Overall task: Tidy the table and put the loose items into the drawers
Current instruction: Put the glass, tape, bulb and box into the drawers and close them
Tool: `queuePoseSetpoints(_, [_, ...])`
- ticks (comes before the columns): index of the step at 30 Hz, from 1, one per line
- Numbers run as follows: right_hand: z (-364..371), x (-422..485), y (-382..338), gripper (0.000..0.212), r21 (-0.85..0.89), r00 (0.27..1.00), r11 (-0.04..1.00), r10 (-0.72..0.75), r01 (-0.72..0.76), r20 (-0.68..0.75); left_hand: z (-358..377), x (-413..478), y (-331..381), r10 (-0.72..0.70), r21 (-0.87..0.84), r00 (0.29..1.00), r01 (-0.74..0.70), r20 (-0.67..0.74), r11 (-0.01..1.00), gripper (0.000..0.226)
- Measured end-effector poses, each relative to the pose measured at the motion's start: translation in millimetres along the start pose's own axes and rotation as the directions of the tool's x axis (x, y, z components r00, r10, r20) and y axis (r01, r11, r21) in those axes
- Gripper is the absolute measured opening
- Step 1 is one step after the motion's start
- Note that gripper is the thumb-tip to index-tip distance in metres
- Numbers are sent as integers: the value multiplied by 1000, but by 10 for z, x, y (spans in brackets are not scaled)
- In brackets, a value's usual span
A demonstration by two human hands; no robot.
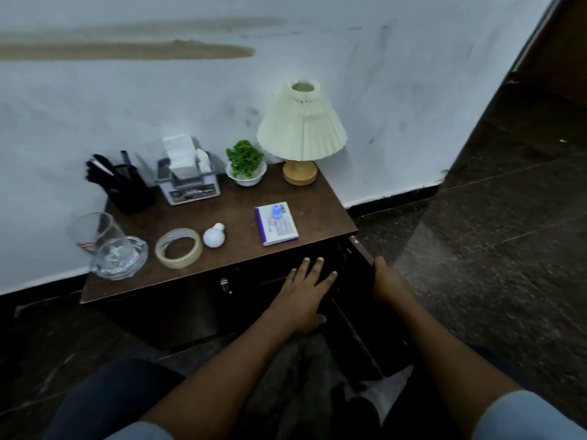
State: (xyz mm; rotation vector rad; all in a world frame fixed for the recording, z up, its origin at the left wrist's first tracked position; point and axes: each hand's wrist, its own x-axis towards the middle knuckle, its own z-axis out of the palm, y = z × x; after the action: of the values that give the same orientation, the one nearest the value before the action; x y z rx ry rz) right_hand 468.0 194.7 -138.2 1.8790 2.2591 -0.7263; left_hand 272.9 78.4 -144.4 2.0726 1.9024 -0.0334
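Observation:
A brown side table (235, 204) carries loose items: a roll of clear tape (179, 248), a white light bulb (214, 235), and a white and blue box (279, 228) with a small blue cap (275, 211) lying on it. Under the table's right front edge a dark drawer (351, 282) stands pulled out; its inside is too dark to read. My left hand (305, 293) lies flat on the drawer with fingers spread and holds nothing. My right hand (388, 281) grips the drawer's right side wall.
At the table's left edge stand a drinking glass (93, 235) and a glass ashtray (120, 258). Along the wall are a black pen holder (130, 193), a tissue organiser (187, 181), a small potted plant (245, 163) and a pleated lamp (301, 131). A metal lock (226, 284) sits on the left drawer front.

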Motion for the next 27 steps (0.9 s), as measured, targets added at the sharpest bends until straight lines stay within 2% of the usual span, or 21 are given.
queuePoseSetpoints(3, [-70,-134,-255,82,-39,994,995,89,-87,59,-147,-290,-374,-81,-6,996,81,-37,997,93])
queuePoseSetpoints(5, [-125,-324,-618,91,-122,1000,992,-9,7,-13,-253,-480,-564,-139,-25,989,138,-51,990,87])
queuePoseSetpoints(7, [-153,-501,-1053,79,-125,986,979,-164,160,-29,-374,-631,-675,-184,-66,980,179,-70,982,78])
queuePoseSetpoints(9, [-148,-612,-1463,55,26,942,948,-317,316,109,-476,-736,-728,-208,-145,971,190,-119,971,66])
queuePoseSetpoints(12, [116,-628,-1894,30,180,853,894,-446,410,272,-544,-904,-800,-237,-199,960,206,-150,958,43])
queuePoseSetpoints(15, [592,-550,-2092,47,206,828,897,-440,391,348,-537,-1101,-930,-304,-126,948,292,-91,948,33])
queuePoseSetpoints(18, [1046,-500,-2215,87,358,841,890,-410,284,353,-496,-1287,-1067,-411,-84,911,407,-36,909,48])
queuePoseSetpoints(20, [1212,-451,-2308,96,499,866,840,-399,213,301,-450,-1381,-1125,-478,-62,878,478,7,876,68])
queuePoseSetpoints(24, [1311,-321,-2402,79,742,906,662,-371,103,206,-281,-1582,-1246,-553,-68,833,552,2,831,81])
queuePoseSetpoints(27, [1298,-245,-2362,59,762,906,637,-383,117,181,-189,-1741,-1397,-585,-66,811,584,-4,809,85])
